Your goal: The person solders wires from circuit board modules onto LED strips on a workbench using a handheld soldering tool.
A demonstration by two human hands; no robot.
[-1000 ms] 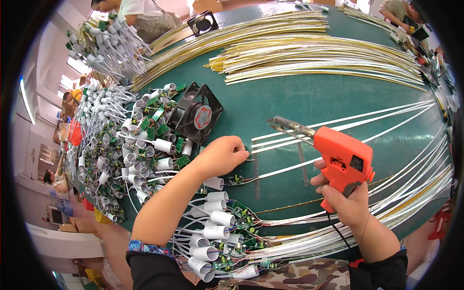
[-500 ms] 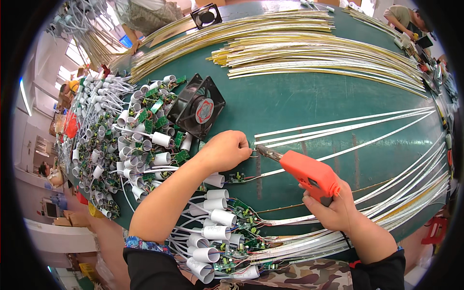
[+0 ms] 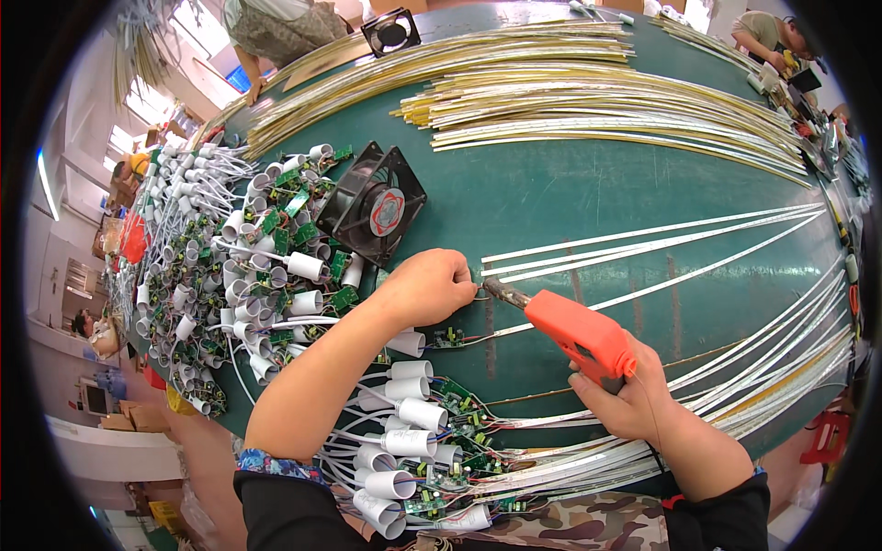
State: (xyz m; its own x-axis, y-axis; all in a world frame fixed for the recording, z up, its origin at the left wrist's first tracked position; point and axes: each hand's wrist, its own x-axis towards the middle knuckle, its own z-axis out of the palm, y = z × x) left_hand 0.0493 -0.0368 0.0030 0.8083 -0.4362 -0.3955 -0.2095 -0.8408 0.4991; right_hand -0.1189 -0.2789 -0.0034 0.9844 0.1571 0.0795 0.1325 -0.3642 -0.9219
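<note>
My right hand (image 3: 634, 399) grips an orange-red soldering gun (image 3: 579, 335) by its handle. Its dark tip meets the left end of a white LED strip (image 3: 551, 268), one of several fanned across the green table. Just left of that tip, the fingers of my left hand (image 3: 430, 286) are pinched on a thin wire that shows slightly at the fingertips. Below them lies a white lamp cap (image 3: 406, 343) with a small circuit board (image 3: 448, 339), wired to another strip (image 3: 634, 292). The exact joint is too small to make out.
A black fan (image 3: 375, 207) stands behind my left hand, beside a heap of white caps with green boards (image 3: 248, 275). Wired caps (image 3: 409, 443) lie near me. Bundled strips (image 3: 606, 106) lie across the back, near a second fan (image 3: 393, 33). Other people work around the table.
The soldering gun and my right hand have shifted slightly left and down, its tip staying at the strip end. My left hand keeps its pinch in nearly the same place.
</note>
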